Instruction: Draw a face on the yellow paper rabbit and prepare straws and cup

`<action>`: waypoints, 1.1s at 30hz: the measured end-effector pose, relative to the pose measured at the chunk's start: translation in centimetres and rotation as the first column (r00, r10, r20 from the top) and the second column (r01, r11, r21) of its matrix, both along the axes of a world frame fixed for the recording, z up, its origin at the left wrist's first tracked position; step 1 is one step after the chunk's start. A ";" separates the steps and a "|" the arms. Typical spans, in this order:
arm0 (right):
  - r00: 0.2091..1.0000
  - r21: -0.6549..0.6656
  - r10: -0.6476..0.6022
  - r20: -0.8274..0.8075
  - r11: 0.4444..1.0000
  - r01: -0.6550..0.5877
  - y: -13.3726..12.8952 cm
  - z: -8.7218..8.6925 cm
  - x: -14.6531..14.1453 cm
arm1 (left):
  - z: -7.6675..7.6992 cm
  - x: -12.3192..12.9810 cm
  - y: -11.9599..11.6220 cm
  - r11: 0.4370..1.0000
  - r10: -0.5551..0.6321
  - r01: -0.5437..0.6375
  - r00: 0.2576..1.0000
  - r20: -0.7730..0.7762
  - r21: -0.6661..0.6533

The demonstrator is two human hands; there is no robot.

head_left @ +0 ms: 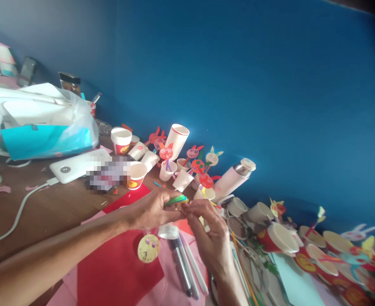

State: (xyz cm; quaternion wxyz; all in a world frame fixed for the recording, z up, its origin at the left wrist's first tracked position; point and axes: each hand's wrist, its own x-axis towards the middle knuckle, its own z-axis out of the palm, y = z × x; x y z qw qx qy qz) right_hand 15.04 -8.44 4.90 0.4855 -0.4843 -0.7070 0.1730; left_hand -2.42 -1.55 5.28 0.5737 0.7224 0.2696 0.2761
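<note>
My left hand is closed around a small bundle of thin green, blue and yellow strips; whether they are paper or plastic I cannot tell. At the bundle's right end, the fingers of my right hand are pinched together and partly hide the tips. Below my hands lies red paper over pink sheets. On it rests a round yellow paper face. Between my wrists are a clear round lid or jar and several marker pens lying side by side.
Paper cups with red paper animal heads stand by the blue wall, near a pink thermos. More decorated cups crowd the right. To the left are a white power bank with a cable and a stuffed plastic bag.
</note>
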 end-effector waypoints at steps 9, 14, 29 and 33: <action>0.999 0.069 -0.018 0.041 0.997 0.015 0.1 -0.3 0.3 | -1.7 0.2 0.2 0.999 0.025 -0.023 0.995 0.093 -0.029; 0.973 0.245 -0.163 0.165 0.962 0.120 0.3 -0.7 -0.1 | -1.4 0.2 0.2 0.997 0.071 -0.069 0.993 0.099 -0.021; 0.751 -0.320 -0.202 -0.629 0.947 -0.014 3.7 -4.0 -2.4 | -1.0 -0.5 2.4 0.964 0.266 -0.266 0.963 0.055 0.006; 0.718 -0.253 -0.083 -0.691 0.958 -0.132 3.9 -4.8 -4.1 | -0.8 -0.4 2.3 0.964 0.266 -0.264 0.963 0.047 -0.035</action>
